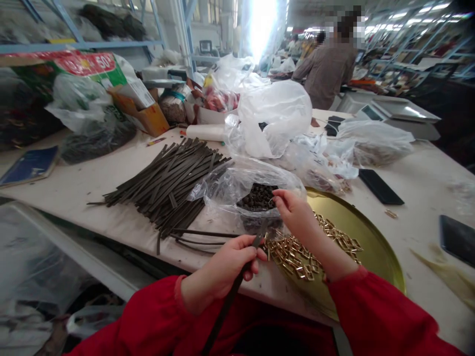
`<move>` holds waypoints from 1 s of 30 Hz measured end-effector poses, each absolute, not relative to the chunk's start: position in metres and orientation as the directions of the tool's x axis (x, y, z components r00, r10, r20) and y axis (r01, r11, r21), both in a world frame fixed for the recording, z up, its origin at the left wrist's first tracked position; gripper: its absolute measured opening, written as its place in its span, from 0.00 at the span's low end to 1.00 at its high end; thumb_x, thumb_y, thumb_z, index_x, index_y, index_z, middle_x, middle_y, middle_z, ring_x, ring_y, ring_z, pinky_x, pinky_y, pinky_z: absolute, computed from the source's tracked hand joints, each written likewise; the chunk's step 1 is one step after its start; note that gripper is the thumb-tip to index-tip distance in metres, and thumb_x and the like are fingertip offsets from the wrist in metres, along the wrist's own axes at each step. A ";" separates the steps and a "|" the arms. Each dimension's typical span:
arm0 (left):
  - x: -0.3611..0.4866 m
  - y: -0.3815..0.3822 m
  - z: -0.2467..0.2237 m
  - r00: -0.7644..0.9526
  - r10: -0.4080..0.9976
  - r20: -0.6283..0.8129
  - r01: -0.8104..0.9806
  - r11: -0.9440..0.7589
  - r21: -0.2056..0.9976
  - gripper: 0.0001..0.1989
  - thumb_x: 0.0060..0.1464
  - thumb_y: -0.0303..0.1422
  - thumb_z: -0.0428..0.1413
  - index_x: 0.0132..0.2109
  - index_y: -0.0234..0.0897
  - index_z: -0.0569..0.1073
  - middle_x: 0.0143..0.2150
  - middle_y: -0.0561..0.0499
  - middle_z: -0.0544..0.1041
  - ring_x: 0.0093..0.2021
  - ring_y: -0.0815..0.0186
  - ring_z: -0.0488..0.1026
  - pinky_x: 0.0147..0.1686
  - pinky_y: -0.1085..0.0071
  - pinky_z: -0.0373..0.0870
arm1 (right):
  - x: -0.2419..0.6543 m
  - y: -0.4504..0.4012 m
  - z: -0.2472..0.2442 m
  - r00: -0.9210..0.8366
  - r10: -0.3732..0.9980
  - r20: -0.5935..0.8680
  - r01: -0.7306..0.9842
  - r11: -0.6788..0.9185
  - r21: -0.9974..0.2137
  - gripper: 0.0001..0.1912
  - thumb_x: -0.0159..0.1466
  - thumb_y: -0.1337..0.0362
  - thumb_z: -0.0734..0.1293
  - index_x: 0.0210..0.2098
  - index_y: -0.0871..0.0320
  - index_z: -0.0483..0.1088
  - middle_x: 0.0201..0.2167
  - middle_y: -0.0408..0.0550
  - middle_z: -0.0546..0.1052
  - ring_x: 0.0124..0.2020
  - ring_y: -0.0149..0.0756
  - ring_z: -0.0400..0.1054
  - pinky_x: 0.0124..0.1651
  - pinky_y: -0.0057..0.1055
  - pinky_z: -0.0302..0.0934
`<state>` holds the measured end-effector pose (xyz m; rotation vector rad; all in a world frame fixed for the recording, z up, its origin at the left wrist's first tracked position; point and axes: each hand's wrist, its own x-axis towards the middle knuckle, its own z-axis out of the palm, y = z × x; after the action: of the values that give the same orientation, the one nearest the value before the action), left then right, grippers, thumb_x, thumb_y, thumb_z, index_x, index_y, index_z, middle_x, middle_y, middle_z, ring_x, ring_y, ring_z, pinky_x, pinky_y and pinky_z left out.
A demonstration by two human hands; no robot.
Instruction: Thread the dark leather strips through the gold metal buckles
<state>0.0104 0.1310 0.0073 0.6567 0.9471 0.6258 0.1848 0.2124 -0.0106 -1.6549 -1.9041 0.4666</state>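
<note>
My left hand (235, 262) is closed around a dark flat strap (227, 314), whose long end hangs down toward my lap. A gold buckle shows close by the left fingertips; I cannot tell whether it is on the strap. At the clear plastic bag (218, 190), my right hand (297, 215) has its thumb and forefinger pinched together over small dark pieces (254, 198). What that pinch holds, if anything, is too small to make out. Under my right forearm, gold rectangular buckles (297, 259) lie heaped on a round gold tray (382, 257).
A pile of dark straps (170, 183) lies left of the bag. Stuffed plastic bags (274, 113) stand behind it. On the right are a black flat case (380, 186), a phone (458, 237) and a scale (401, 111). A person (328, 69) stands at the back.
</note>
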 end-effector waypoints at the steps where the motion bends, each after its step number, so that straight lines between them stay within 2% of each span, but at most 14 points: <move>1: 0.008 0.133 0.007 0.434 0.729 -0.528 -0.208 0.652 0.729 0.13 0.43 0.24 0.50 0.40 0.33 0.69 0.29 0.54 0.70 0.17 0.79 0.60 0.13 0.80 0.50 | 0.186 0.226 -0.013 -0.136 0.976 0.167 0.884 0.196 -0.424 0.16 0.64 0.64 0.53 0.47 0.61 0.66 0.43 0.55 0.73 0.44 0.41 0.66 0.45 0.35 0.56; 2: 0.006 0.136 0.006 0.427 0.728 -0.537 -0.219 0.659 0.719 0.14 0.42 0.24 0.50 0.40 0.33 0.69 0.29 0.54 0.70 0.18 0.79 0.60 0.14 0.80 0.50 | 0.186 0.238 -0.015 -0.178 0.977 0.117 0.935 0.205 -0.288 0.17 0.64 0.64 0.53 0.49 0.62 0.65 0.45 0.57 0.73 0.45 0.42 0.66 0.45 0.35 0.56; 4: 0.003 0.139 0.004 0.418 0.724 -0.548 -0.236 0.669 0.704 0.14 0.41 0.23 0.50 0.40 0.32 0.70 0.29 0.53 0.70 0.19 0.78 0.62 0.15 0.80 0.50 | 0.186 0.253 -0.022 -0.221 0.975 0.015 0.964 0.220 -0.150 0.18 0.63 0.62 0.57 0.49 0.63 0.66 0.44 0.59 0.73 0.44 0.44 0.67 0.44 0.34 0.56; 7: -0.002 0.140 0.001 0.391 0.733 -0.556 -0.263 0.669 0.696 0.14 0.43 0.25 0.51 0.41 0.32 0.70 0.30 0.52 0.71 0.19 0.77 0.61 0.16 0.79 0.50 | 0.186 0.258 -0.031 -0.272 0.961 -0.058 0.956 0.263 -0.126 0.16 0.60 0.61 0.62 0.46 0.60 0.69 0.40 0.57 0.74 0.40 0.44 0.68 0.40 0.33 0.57; 12: -0.005 0.140 -0.004 0.357 0.756 -0.549 -0.266 0.646 0.716 0.15 0.52 0.36 0.50 0.42 0.29 0.71 0.28 0.52 0.69 0.19 0.77 0.59 0.17 0.78 0.50 | 0.188 0.249 -0.032 -0.310 0.946 -0.094 0.946 0.297 -0.129 0.10 0.60 0.67 0.60 0.36 0.58 0.73 0.35 0.54 0.74 0.38 0.42 0.68 0.39 0.32 0.56; 15: -0.007 0.138 -0.004 0.368 0.753 -0.546 -0.227 0.642 0.732 0.14 0.51 0.37 0.53 0.39 0.30 0.71 0.25 0.56 0.66 0.19 0.79 0.59 0.18 0.80 0.51 | 0.190 0.248 -0.031 -0.286 0.956 -0.066 0.945 0.270 -0.186 0.07 0.57 0.69 0.62 0.31 0.59 0.73 0.32 0.55 0.75 0.37 0.43 0.69 0.39 0.33 0.56; 18: -0.008 0.132 -0.001 0.351 0.775 -0.525 -0.183 0.607 0.773 0.13 0.49 0.38 0.54 0.36 0.32 0.68 0.25 0.56 0.66 0.20 0.78 0.62 0.18 0.80 0.53 | 0.194 0.249 -0.030 -0.252 0.968 0.001 0.924 0.241 -0.296 0.05 0.54 0.70 0.64 0.28 0.59 0.72 0.31 0.54 0.75 0.38 0.44 0.68 0.41 0.35 0.56; 21: -0.008 0.126 0.003 0.309 0.831 -0.463 -0.095 0.511 0.854 0.11 0.50 0.37 0.52 0.35 0.33 0.65 0.26 0.55 0.69 0.19 0.76 0.65 0.16 0.80 0.53 | 0.197 0.244 -0.026 -0.195 0.976 0.092 0.864 0.215 -0.454 0.06 0.54 0.69 0.63 0.31 0.59 0.71 0.32 0.52 0.75 0.38 0.41 0.68 0.42 0.35 0.57; 24: -0.005 0.122 0.010 0.274 0.876 -0.397 0.011 0.410 0.912 0.10 0.50 0.35 0.49 0.38 0.33 0.64 0.26 0.55 0.71 0.17 0.77 0.62 0.15 0.80 0.52 | 0.200 0.225 -0.016 -0.117 0.981 0.154 0.760 0.189 -0.622 0.09 0.57 0.64 0.61 0.36 0.59 0.70 0.31 0.49 0.75 0.33 0.37 0.68 0.38 0.34 0.60; 25: -0.003 0.121 0.012 0.272 0.886 -0.375 0.041 0.379 0.925 0.11 0.51 0.35 0.48 0.39 0.33 0.64 0.26 0.55 0.71 0.16 0.77 0.61 0.14 0.80 0.51 | 0.200 0.215 -0.012 -0.096 0.983 0.156 0.705 0.177 -0.686 0.11 0.58 0.61 0.60 0.38 0.59 0.69 0.30 0.48 0.75 0.31 0.36 0.68 0.35 0.33 0.61; 27: 0.002 0.119 0.018 0.285 0.904 -0.318 0.084 0.307 0.948 0.11 0.51 0.35 0.47 0.40 0.33 0.63 0.25 0.56 0.70 0.14 0.78 0.59 0.13 0.80 0.50 | 0.199 0.189 -0.003 -0.057 0.995 0.087 0.476 0.104 -0.873 0.15 0.59 0.57 0.60 0.41 0.58 0.68 0.28 0.46 0.75 0.28 0.33 0.69 0.31 0.31 0.62; 28: 0.004 0.118 0.021 0.297 0.911 -0.286 0.099 0.268 0.958 0.11 0.51 0.35 0.46 0.40 0.33 0.63 0.24 0.56 0.70 0.14 0.78 0.58 0.13 0.80 0.49 | 0.198 0.175 0.001 -0.053 0.999 -0.001 0.241 0.012 -0.970 0.16 0.58 0.56 0.62 0.42 0.57 0.67 0.28 0.45 0.75 0.28 0.31 0.69 0.31 0.30 0.62; 29: 0.007 0.117 0.023 0.314 0.915 -0.253 0.111 0.230 0.967 0.10 0.52 0.35 0.46 0.39 0.33 0.64 0.23 0.56 0.69 0.14 0.78 0.58 0.14 0.80 0.50 | 0.197 0.161 0.005 -0.071 0.993 -0.096 -0.002 -0.097 -0.995 0.17 0.56 0.55 0.65 0.42 0.56 0.68 0.28 0.44 0.76 0.27 0.30 0.69 0.31 0.28 0.62; 30: 0.010 0.115 0.025 0.327 0.918 -0.224 0.121 0.195 0.973 0.10 0.52 0.36 0.46 0.38 0.33 0.64 0.23 0.56 0.69 0.14 0.77 0.57 0.14 0.80 0.50 | 0.195 0.148 0.009 -0.107 0.978 -0.177 -0.204 -0.196 -0.959 0.17 0.53 0.56 0.68 0.41 0.56 0.69 0.27 0.43 0.75 0.26 0.28 0.68 0.31 0.27 0.62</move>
<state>0.0096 0.1153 0.0251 1.2556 1.1059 0.7585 0.1950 0.1480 0.0090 -1.1366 -1.0143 1.5066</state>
